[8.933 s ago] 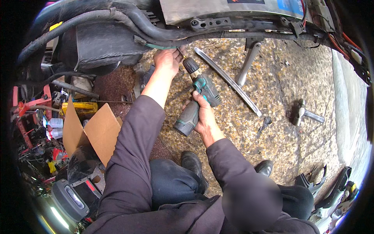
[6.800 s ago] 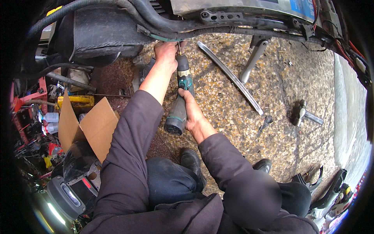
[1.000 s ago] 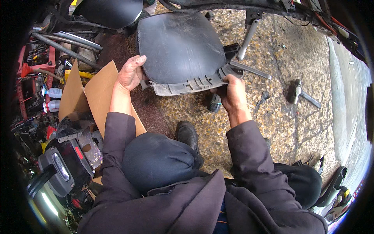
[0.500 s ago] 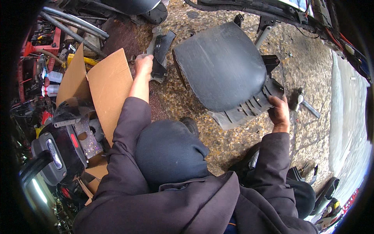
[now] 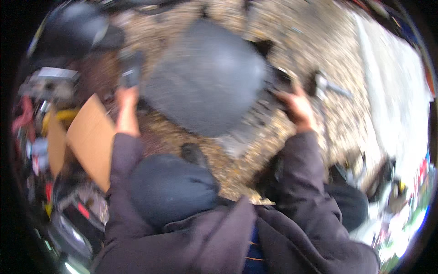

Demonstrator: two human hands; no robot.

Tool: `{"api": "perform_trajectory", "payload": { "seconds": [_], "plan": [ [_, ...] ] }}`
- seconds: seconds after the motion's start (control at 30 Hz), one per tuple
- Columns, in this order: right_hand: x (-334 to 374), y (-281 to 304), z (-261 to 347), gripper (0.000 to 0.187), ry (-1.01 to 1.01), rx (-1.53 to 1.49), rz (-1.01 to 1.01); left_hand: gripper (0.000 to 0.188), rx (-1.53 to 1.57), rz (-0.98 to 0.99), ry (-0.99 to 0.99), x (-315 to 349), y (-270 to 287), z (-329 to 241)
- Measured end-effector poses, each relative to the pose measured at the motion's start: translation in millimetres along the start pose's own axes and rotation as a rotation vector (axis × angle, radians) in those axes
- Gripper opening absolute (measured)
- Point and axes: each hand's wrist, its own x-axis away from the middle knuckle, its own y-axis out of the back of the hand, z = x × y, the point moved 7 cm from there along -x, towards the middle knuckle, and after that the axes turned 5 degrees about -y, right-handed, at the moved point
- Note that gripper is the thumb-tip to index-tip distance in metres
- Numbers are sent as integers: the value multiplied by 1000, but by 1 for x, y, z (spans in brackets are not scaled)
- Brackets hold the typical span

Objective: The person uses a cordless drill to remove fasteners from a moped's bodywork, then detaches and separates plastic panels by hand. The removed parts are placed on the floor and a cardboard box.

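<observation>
The picture is smeared by motion. A large, curved black plastic panel [image 5: 207, 80] lies on the ground before me. My right hand [image 5: 297, 106] closes on the dark ribbed strip [image 5: 279, 82] along the panel's right edge; whether strip and panel are one piece, I cannot tell. Off the panel's left side, my left hand [image 5: 127, 97] is closed around the near end of a smaller black plastic bracket [image 5: 131, 68]. Its fingertips are blurred.
Right of my right hand lies a hammer [image 5: 332, 86]. An open cardboard box [image 5: 91, 141] stands at the left amid clutter. A dark rounded part [image 5: 73, 29] sits at the far left. My bent knee [image 5: 171, 189] is close in front.
The whole view has shifted, so most things stand further left and many higher. Both hands keep their holds; the small bracket now looks more upright in my left hand.
</observation>
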Motion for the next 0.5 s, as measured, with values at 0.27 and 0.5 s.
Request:
{"api": "perform_trajectory", "payload": {
  "seconds": [0.27,0.5],
  "plan": [
    [58,-24,23,52,76,-81,276,34,958,315,223,-6,-2,61],
    [134,60,37,46,25,57,201,43,698,536,338,61,18,25]
  ]
}}
